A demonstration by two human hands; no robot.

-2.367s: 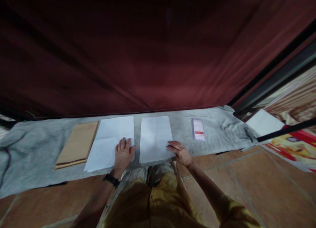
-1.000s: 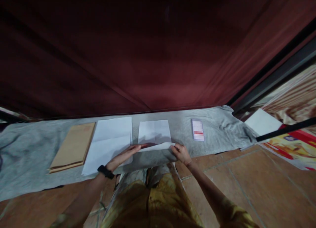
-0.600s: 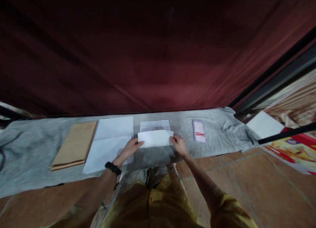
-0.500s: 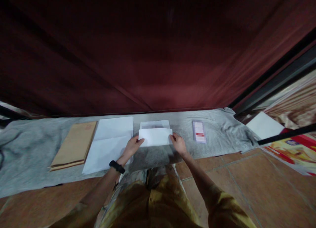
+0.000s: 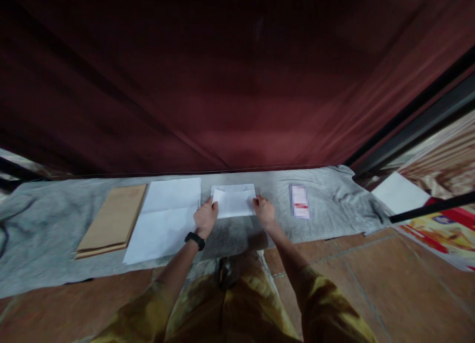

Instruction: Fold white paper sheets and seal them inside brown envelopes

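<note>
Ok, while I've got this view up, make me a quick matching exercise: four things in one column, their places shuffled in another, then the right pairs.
Things
1. brown paper stack
2. wristband
3. folded white paper
4. blurred item with a red stripe

Places
A. held at its sides between the left hand and the right hand
B. on the grey cloth, to the right of the right hand
C. on the grey cloth, to the left of the flat white sheets
D. around the left wrist

Right pairs: 1-C, 2-D, 3-A, 4-B
</note>
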